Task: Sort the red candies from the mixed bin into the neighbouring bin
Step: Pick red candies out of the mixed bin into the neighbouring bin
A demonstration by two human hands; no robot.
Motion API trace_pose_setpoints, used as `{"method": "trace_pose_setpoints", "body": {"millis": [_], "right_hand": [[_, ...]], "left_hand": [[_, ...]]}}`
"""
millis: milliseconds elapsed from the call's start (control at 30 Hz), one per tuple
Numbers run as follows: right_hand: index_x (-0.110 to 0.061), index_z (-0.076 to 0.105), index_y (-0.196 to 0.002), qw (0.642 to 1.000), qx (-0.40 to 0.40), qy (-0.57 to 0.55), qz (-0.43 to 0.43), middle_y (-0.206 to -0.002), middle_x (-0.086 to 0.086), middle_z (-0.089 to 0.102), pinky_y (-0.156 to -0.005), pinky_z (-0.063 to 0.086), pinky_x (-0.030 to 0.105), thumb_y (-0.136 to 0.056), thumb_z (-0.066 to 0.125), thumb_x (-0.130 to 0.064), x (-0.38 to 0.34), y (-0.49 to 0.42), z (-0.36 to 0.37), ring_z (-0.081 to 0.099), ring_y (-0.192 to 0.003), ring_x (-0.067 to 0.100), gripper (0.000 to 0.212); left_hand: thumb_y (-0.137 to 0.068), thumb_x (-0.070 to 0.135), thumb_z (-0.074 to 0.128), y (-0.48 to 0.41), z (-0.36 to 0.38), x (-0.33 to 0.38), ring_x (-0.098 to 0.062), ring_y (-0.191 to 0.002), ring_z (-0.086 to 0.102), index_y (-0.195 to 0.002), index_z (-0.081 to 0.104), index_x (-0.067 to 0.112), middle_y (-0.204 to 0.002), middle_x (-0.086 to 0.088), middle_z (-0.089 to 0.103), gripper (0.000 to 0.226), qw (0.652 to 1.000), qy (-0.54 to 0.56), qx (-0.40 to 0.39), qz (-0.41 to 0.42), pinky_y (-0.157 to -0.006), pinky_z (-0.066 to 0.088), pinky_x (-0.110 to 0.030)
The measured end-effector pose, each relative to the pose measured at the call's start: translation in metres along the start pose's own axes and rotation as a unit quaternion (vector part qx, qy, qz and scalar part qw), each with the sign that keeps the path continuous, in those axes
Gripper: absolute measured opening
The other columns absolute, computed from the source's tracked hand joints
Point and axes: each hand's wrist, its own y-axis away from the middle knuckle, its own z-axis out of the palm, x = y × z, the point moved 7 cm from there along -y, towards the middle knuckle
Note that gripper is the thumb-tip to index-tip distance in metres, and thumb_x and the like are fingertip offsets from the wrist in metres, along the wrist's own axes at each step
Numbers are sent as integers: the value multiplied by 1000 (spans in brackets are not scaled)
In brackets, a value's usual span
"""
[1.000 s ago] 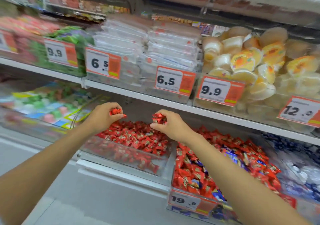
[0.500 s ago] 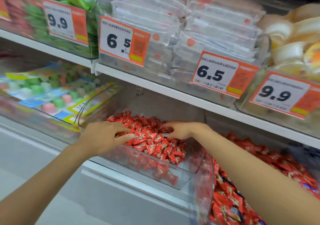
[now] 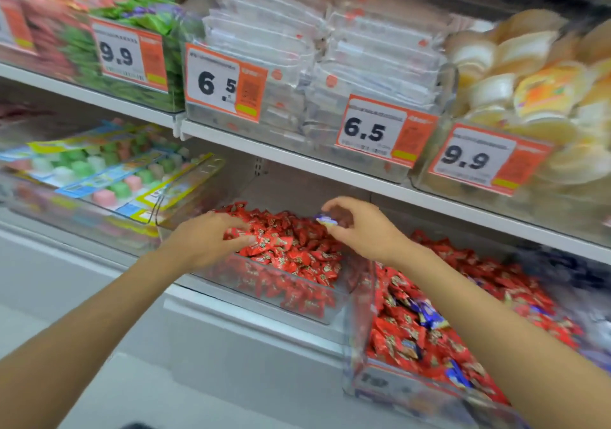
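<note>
A clear bin (image 3: 264,299) on the lower shelf holds a heap of red candies (image 3: 297,250). To its right, the mixed bin (image 3: 360,316) holds red candies with a few blue candies (image 3: 429,316) among them. My left hand (image 3: 208,241) lies over the left side of the red heap, with its fingers stretched out and touching the wrappers. My right hand (image 3: 362,230) hovers over the back right of the same bin. Its thumb and fingertips pinch a blue-and-white wrapped candy (image 3: 327,220).
The upper shelf edge (image 3: 297,160) hangs just above the bins, carrying price tags (image 3: 383,130) and tubs of clear packets and jelly cups (image 3: 529,87). A tray of pastel sweets (image 3: 99,177) sits to the left. Dark blue packets (image 3: 562,269) lie at the far right.
Both hands dropped their red candies into the left bin. My right hand then lifted off the heap, now pinching a blue-and-white candy. My left hand stays on the heap.
</note>
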Motion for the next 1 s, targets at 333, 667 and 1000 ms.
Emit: {"method": "trace_pose_setpoints", "body": {"millis": [333, 667, 1000], "right_hand": [[-15, 56, -128, 968, 62, 92, 226, -125, 5, 56, -99, 35, 26, -87, 67, -19, 137, 217, -129, 51, -118, 18, 43], [-24, 54, -133, 983, -139, -38, 111, -122, -10, 60, -91, 43, 15, -86, 69, -34, 109, 224, -51, 56, -100, -5, 50], [-18, 59, -95, 982, -100, -111, 114, -81, -12, 55, -61, 36, 16, -87, 70, -26, 129, 212, -55, 49, -60, -6, 16]], "left_hand": [[-88, 57, 49, 24, -4, 220, -10, -114, 55, -122, 59, 35, -124, 13, 59, 41, 979, 3, -23, 201, -96, 45, -33], [-79, 54, 67, 45, 104, 290, -11, -112, 55, -127, 57, 30, -126, 9, 60, 54, 937, -11, -259, 233, -94, 41, -23], [-80, 44, 70, 31, 80, 288, -4, -75, 54, -114, 61, 25, -86, 11, 59, 40, 971, 109, -113, 183, -63, 41, -13]]}}
